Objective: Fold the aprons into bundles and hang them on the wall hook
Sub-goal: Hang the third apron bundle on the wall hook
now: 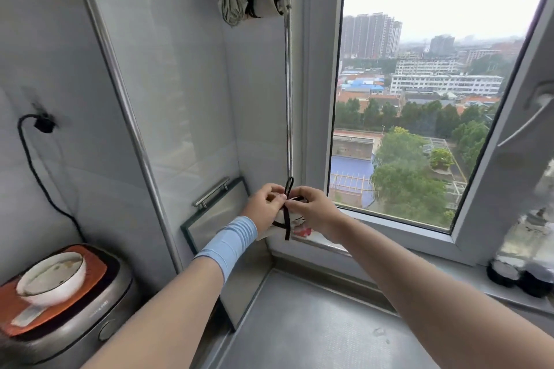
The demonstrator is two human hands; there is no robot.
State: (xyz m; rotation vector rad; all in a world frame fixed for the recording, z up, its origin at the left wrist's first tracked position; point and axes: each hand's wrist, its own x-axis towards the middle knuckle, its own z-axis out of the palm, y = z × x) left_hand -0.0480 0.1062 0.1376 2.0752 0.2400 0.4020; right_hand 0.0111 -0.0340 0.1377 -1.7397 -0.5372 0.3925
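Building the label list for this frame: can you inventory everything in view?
bundle: 1, white, between the hands
strap: 1, black, round the bundle
pipe: 1, chrome, vertical, centre
hung bundles: 2, grey and beige, top, beside pipe
window: 1, white frame, open, right
glass panel: 1, clear, leaning in corner
cooker: 1, silver and orange, lower left
bowl: 1, white, on cooker
cord: 1, black, far left
jars: 2, dark, far right
counter: 1, steel, bottom
sleeve: 1, light blue, left wrist
left hand: 1, pinching strap
right hand: 1, pinching strap
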